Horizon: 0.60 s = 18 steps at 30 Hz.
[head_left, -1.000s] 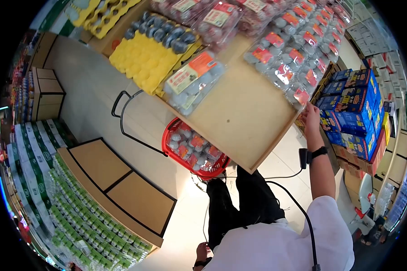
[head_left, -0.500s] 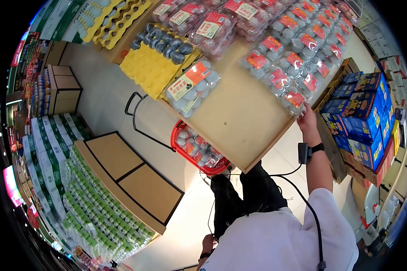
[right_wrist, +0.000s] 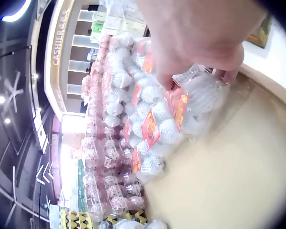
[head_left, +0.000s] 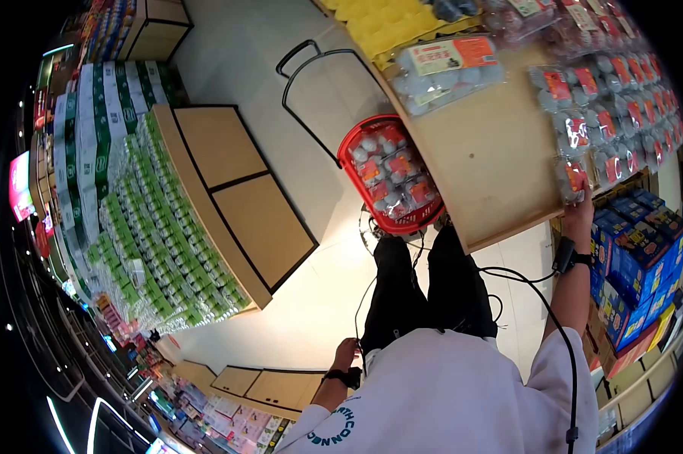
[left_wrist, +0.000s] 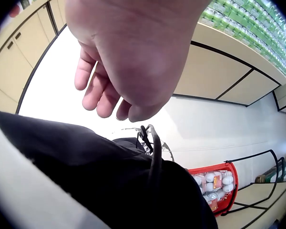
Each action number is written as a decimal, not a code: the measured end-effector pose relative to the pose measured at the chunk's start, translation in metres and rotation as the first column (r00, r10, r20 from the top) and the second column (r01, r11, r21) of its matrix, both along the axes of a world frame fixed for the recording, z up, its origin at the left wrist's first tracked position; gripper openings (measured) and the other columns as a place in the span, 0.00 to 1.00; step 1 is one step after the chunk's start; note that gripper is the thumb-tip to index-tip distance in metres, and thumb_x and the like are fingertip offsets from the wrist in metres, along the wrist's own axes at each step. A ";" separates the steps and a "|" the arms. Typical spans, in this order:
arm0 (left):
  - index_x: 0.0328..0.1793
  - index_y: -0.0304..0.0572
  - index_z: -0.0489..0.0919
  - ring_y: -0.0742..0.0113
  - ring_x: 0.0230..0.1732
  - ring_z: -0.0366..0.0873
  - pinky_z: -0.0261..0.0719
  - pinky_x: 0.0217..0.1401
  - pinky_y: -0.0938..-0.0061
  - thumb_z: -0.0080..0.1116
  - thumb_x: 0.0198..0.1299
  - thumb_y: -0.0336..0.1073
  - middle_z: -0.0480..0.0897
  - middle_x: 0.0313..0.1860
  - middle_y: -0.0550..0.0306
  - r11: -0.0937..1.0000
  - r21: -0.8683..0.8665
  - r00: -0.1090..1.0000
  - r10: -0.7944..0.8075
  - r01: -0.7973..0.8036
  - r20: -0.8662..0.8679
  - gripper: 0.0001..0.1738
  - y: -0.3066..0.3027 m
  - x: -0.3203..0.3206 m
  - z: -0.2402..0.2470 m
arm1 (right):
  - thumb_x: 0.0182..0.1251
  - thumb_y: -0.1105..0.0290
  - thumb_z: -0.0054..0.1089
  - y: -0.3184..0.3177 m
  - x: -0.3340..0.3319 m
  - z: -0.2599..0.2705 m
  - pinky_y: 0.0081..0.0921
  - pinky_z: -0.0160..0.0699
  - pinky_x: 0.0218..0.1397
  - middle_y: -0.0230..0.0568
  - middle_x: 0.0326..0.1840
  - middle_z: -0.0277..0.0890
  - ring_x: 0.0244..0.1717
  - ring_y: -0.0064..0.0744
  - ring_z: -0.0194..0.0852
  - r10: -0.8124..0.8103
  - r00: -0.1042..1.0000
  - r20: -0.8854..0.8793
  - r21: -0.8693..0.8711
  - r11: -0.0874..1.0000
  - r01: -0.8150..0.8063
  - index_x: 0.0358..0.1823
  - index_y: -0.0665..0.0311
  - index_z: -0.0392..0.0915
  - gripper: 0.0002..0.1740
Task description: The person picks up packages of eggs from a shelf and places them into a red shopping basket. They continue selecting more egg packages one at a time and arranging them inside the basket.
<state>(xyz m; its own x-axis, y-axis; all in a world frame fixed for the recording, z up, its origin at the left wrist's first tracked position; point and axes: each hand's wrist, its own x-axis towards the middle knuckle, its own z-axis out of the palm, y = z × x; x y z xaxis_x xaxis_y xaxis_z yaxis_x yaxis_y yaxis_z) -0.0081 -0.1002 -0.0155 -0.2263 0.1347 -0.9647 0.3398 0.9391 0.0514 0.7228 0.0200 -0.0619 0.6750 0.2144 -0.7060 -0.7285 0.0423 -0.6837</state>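
At the right corner of the display table (head_left: 500, 181), my right hand (head_left: 578, 208) grips the near end of a clear plastic egg pack (head_left: 571, 178) with a red-orange label. In the right wrist view, the fingers curl down over this egg pack (right_wrist: 200, 98), whose eggs look wrapped in white foam netting. Rows of similar egg packs (head_left: 622, 121) lie directly beyond it. My left hand (head_left: 347, 352) hangs beside the left thigh, holding nothing. Its loosely bent fingers (left_wrist: 106, 101) show in the left wrist view.
A red basket (head_left: 347, 159) holding several egg packs stands on the floor against the table's left side, its long black handle (head_left: 287, 91) sticking out. A larger egg pack (head_left: 447, 72) lies by yellow egg trays (head_left: 379, 23). Blue boxes (head_left: 633, 257) are stacked at right; green-packed goods (head_left: 160, 227) fill a left shelf.
The head view has swung left, so table and basket sit further right in it. My right hand stays at the corner egg pack, its fingers now overlapping the near end. The left hand still hangs.
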 end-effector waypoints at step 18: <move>0.44 0.42 0.77 0.73 0.29 0.75 0.72 0.31 0.78 0.48 0.60 0.42 0.77 0.27 0.62 0.990 -0.065 0.993 0.121 -0.122 -0.011 0.14 0.053 -0.125 -0.029 | 0.60 0.65 0.54 0.094 -0.321 0.030 0.24 0.70 0.52 0.38 0.47 0.70 0.50 0.26 0.68 0.603 0.795 0.065 -0.248 0.782 -0.572 0.59 0.66 0.58 0.28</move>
